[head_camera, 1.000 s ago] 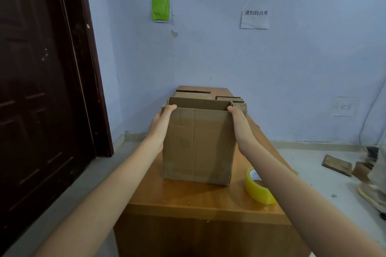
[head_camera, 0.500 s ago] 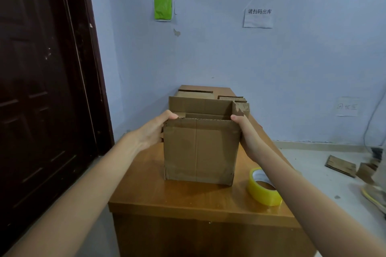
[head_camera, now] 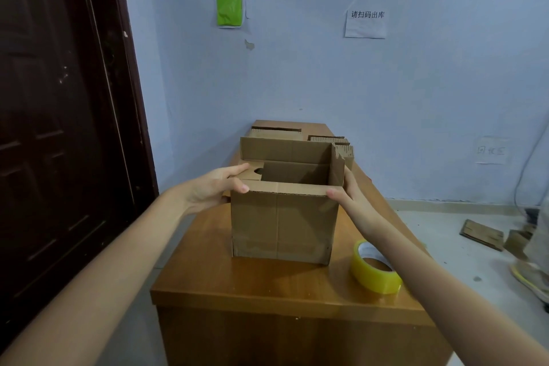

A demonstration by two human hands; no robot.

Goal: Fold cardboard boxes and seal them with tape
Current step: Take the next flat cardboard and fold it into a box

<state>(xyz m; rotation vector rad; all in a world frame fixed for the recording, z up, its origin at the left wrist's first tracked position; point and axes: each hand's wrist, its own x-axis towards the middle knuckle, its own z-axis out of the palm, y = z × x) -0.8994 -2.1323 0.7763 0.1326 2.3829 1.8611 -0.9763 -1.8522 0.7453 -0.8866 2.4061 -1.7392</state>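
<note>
The cardboard box (head_camera: 283, 221) stands open-topped on the desk (head_camera: 237, 285). The left hand (head_camera: 215, 189) pinches its near-left corner; the right hand (head_camera: 352, 197) grips its right wall, fingers hidden behind. Right of the box, the forearm partly covers the yellow tape roll (head_camera: 372, 272); flattened cardboard (head_camera: 297, 135) lies behind.

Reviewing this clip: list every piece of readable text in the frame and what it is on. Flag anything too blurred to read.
"请扫码出库": white paper notice on the wall.
Handwritten characters, too faint to read: white sheet lower on the wall at right.
Green sticker on the wall: no readable text.
Cardboard box and yellow tape roll: no print visible.
</note>
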